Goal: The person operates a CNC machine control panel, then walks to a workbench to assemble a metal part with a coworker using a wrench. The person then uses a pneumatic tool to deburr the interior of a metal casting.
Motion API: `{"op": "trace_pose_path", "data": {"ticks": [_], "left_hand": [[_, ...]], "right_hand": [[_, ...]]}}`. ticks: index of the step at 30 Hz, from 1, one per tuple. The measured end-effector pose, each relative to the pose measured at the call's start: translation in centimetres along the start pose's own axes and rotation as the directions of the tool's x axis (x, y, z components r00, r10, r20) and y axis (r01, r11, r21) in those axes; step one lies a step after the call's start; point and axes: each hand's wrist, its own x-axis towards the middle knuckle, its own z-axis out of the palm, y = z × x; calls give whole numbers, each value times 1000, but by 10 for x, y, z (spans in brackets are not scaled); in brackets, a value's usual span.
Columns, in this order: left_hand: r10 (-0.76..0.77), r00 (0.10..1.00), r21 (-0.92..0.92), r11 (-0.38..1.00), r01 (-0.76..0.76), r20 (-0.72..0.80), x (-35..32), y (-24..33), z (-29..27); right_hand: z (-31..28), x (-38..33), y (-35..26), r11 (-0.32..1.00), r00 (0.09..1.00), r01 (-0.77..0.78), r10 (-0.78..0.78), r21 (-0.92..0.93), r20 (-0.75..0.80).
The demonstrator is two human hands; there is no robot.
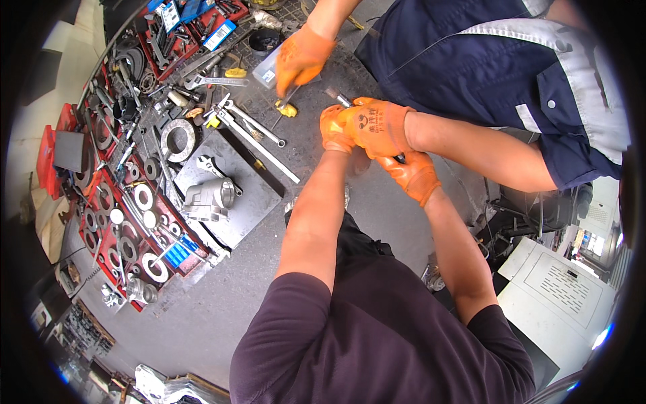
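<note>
My left hand [337, 128], in an orange glove, is closed around a slim cylindrical tool [344, 101] with a metal tip pointing up and left. My right hand [413, 176], gloved in orange too, is closed farther back, where a dark end shows between the fingers; it appears to be the same tool. A co-worker's gloved hand [381, 126] lies over the tool between my hands and hides most of it. That person's other gloved hand [303, 59] holds a thin rod over a small yellow lump [287, 109] on the dark bench [313, 145].
Left of my arms, a metal plate [252, 212] bears a cast metal housing [210, 196] and an adjustable wrench [214, 168]. Long wrenches [259, 141] lie beyond it. Red trays [171, 259] hold rings and tools. A light metal cabinet [552, 286] stands at right.
</note>
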Motion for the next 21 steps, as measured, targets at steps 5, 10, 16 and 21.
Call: {"op": "trace_pose_path", "data": {"ticks": [5, 10, 16, 21], "left_hand": [[98, 995, 185, 978, -96, 0, 2, 20, -17], [99, 971, -5, 995, -103, -216, 0, 10, -1], [61, 970, -25, 997, -69, -235, 0, 25, -14], [61, 981, 25, 998, -58, -182, 1, 36, -23]], "right_hand": [[2, 2, 5, 989, 1000, -11, 7, 146, 29], [2, 5, 4, 997, 999, -10, 7, 72, 49], [-2, 4, -2, 990, 985, -123, 113, 74, 134], [4, 4, 13, 999, 996, -46, 46, 9, 80]]}}
